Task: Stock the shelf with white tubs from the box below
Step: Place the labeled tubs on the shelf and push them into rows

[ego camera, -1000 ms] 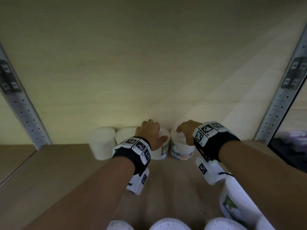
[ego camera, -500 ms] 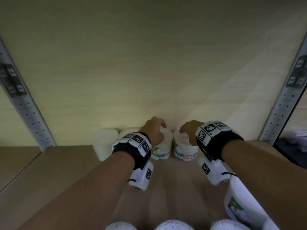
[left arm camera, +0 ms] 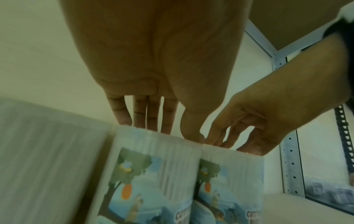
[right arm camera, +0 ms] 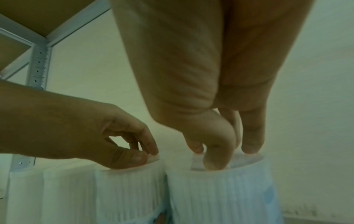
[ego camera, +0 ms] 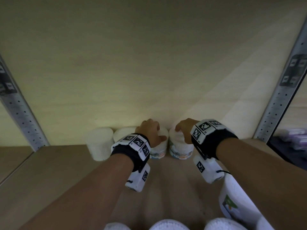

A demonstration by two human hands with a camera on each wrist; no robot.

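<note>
Fingers (right arm camera: pixel 250 136) of the right hand (ego camera: pixel 184 130) curve down onto the lid of the rightmost tub (ego camera: pixel 181 146) in a row of four white tubs standing on the shelf (ego camera: pixel 49 171) against the back wall (ego camera: pixel 149 63); the tips press on the lid's top and do not wrap its side. Beside it, the left hand (ego camera: pixel 149 131) rests its thumb and fingertips (left arm camera: pixel 122 115) on the lid of the neighbouring tub (ego camera: pixel 159 150), loosely bent, with no plain grip round it. These two tubs touch each other and show a printed label with a tree and the words "cotton buds". Left of them stand two plain-sided tubs (ego camera: pixel 99 143), close together, the nearer one partly hidden behind the left wrist. More white tubs (ego camera: pixel 167 224) show at the bottom edge of the head view, and one labelled tub (ego camera: pixel 232 205) lies tilted under the right forearm. Grey perforated uprights (ego camera: pixel 279 100) frame the shelf on both sides.
</note>
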